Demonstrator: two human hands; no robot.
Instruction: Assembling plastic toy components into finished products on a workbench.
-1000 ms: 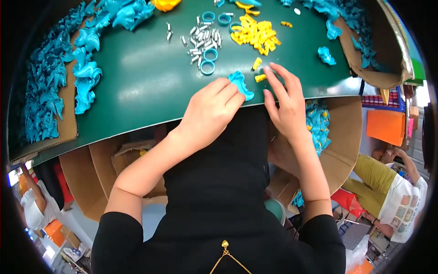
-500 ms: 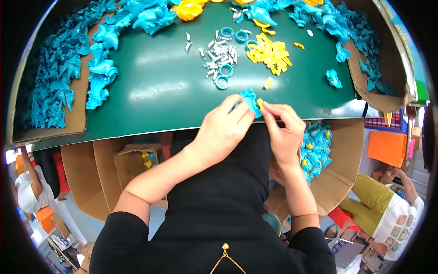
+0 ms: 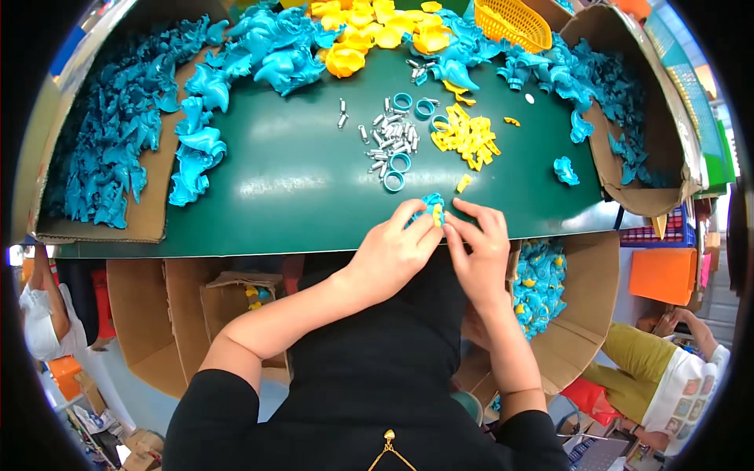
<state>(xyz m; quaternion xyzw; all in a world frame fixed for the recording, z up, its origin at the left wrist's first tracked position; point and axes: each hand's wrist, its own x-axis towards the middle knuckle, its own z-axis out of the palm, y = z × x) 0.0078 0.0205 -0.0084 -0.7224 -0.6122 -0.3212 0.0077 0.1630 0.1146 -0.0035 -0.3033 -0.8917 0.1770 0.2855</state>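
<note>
My left hand (image 3: 393, 257) is closed on a small blue moulded plastic part (image 3: 432, 201) at the near edge of the green table. A small yellow plastic piece (image 3: 437, 213) sits against that part, partly hidden by fingertips. Just to the right, my right hand (image 3: 481, 253) has its fingers apart, with its thumb and fingertips at the side of the part and nothing visibly gripped. Beyond the hands lie a loose yellow piece (image 3: 464, 183), a heap of yellow pieces (image 3: 470, 140), small metal springs (image 3: 391, 135) and several blue rings (image 3: 393, 181).
Blue mouldings fill cardboard boxes at left (image 3: 102, 157) and right (image 3: 620, 102). Yellow cup-shaped parts (image 3: 345, 59) and a yellow basket (image 3: 514, 23) line the table's far side. Below the edge, a cardboard box (image 3: 585, 314) holds blue-and-yellow pieces (image 3: 540, 286). Other people are at both sides.
The yellow piece pinched in my right hand is now against the blue part, and the right fingers have spread. The view has tilted, showing more of the table's far side.
</note>
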